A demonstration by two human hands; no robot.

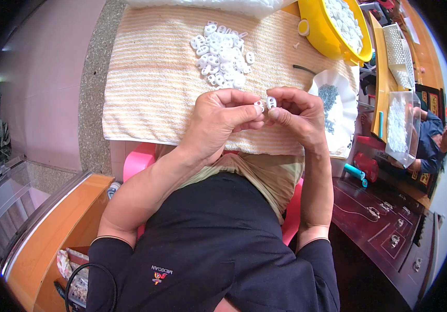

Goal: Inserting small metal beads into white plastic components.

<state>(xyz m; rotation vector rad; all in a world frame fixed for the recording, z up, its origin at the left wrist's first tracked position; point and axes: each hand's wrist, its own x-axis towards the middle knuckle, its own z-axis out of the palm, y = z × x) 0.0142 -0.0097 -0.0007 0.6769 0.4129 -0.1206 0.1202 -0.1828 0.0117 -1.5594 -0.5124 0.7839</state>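
Observation:
Over the near part of a striped towel (145, 78), my two hands meet almost fingertip to fingertip. My left hand (223, 117) is closed, pinching a small white plastic piece (259, 105) between thumb and forefinger. A white oval plastic piece with two holes (271, 102) is pinched the same way in my right hand (299, 114). The two pieces are side by side, very close; whether they touch I cannot tell. Just beyond my hands lies a loose pile of similar white two-holed pieces (223, 57).
A yellow tub (319, 39) of white parts stands at the far right. Nearer is a white fluted dish (344, 117) with small dark metal pieces. A short black strip (302, 68) lies beside it. Another person (431, 135) sits at the right by a clear box (397, 125).

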